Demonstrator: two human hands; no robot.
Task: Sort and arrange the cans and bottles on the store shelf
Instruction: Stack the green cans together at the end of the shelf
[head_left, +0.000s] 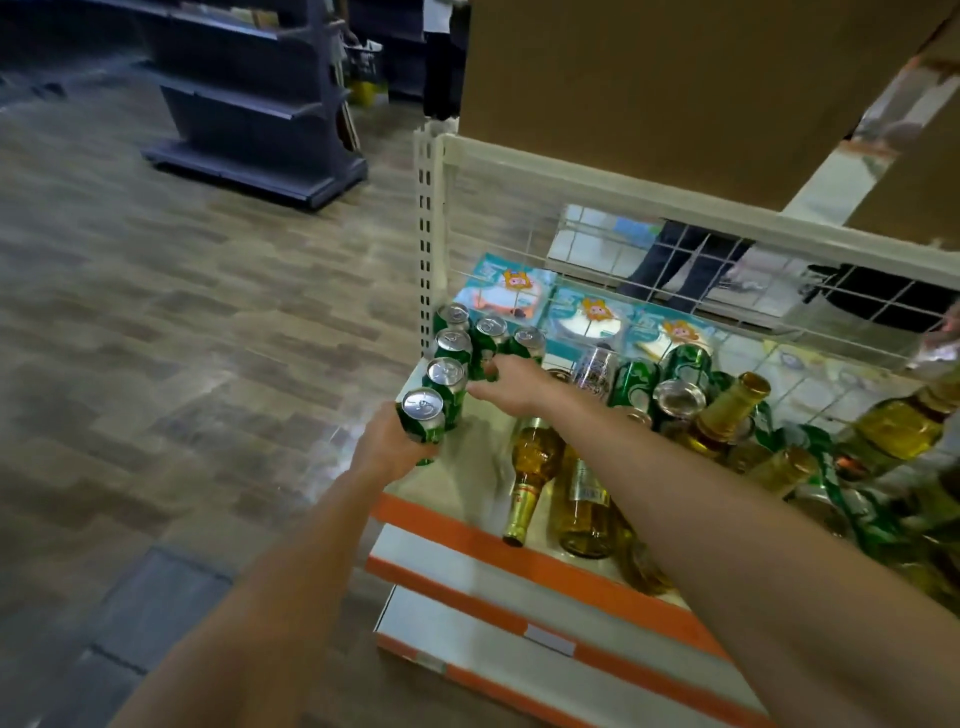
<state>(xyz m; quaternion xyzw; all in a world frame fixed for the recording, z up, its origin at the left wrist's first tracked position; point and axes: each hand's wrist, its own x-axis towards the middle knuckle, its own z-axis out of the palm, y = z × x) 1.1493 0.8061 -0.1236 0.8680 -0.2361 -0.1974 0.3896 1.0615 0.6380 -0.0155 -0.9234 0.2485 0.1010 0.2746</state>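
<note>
Green can (423, 415), wrapped by the left grip (393, 441), should set down upright at the row's near end on the shelf (467, 470), right grip (511, 385), closure unclear, steadying neighbouring cans (491, 335).

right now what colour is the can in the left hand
The can is green, silver top; head view.

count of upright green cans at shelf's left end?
6. Four cans line the left edge, front one in the left hand; two more beyond the right hand. Others may be hidden.
</note>
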